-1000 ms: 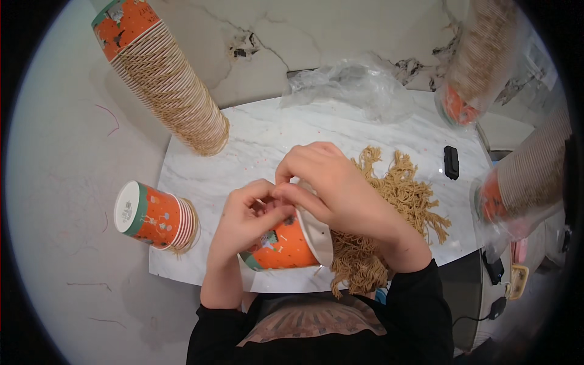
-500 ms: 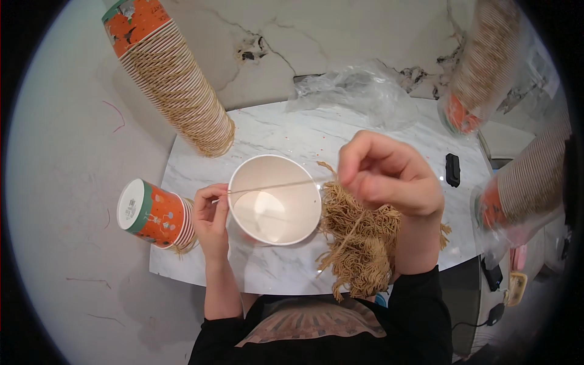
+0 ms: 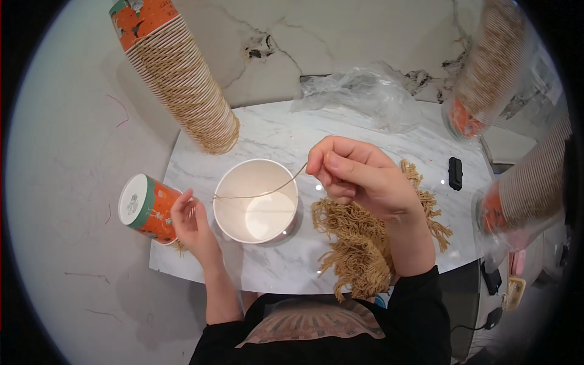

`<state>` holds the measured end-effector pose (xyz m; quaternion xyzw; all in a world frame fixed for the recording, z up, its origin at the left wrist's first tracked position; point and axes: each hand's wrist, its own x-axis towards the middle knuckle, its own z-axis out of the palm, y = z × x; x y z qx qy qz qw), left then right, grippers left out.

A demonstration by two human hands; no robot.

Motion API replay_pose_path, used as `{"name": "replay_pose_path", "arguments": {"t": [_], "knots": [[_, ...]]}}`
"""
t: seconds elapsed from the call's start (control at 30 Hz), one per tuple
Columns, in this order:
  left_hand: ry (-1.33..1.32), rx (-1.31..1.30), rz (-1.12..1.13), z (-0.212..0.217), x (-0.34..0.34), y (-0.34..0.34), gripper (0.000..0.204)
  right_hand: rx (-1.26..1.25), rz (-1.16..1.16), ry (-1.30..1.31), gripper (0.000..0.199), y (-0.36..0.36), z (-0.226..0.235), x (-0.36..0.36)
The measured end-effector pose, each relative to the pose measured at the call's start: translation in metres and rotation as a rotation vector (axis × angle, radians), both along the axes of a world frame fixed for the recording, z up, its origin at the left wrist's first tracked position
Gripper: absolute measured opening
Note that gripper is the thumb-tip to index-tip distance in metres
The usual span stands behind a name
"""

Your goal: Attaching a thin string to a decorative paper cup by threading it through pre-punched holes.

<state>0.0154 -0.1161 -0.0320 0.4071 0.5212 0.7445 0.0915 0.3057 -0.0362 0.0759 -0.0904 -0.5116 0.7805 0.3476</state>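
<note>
A white paper bucket [image 3: 234, 182] stands mouth up on the table in front of me. Across its mouth runs a thin tan string [image 3: 267, 193], sagging a little. My right hand [image 3: 368, 177] pinches one end above and right of the bucket; the other end is at the bucket's left rim, and how it is fastened there I cannot make out. My left hand [image 3: 198, 228] is off the string, fingers apart, beside an orange and green paper bucket [image 3: 155, 210] lying on its side. Below my right hand lies a heap of tan strings [image 3: 359, 243].
A tall stack of string-wrapped buckets [image 3: 188, 91] leans at the back left. Crumpled clear plastic [image 3: 359, 97] lies at the back. More bagged stacks of buckets [image 3: 490, 67] stand at the right, near a small black object [image 3: 455, 173]. A wall [image 3: 79, 182] borders the left side.
My left hand has let go of the string at the rim and moved left toward the orange bucket. My right hand has moved left, and the string has gone slack. The white bucket has shifted slightly left.
</note>
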Motion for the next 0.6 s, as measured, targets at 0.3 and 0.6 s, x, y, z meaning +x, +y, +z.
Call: {"name": "replay_pose_path", "arguments": {"t": [0.3,0.6], "knots": [[0.265,-0.235,-0.631,0.041,0.118,-0.032,0.032,-0.006,0.05,-0.078,0.023,-0.005,-0.011,-0.024],[0.142,-0.399,-0.669,0.043,0.104,-0.031,0.013,0.22,-0.209,-0.206,0.025,0.005,-0.008,-0.014]]}}
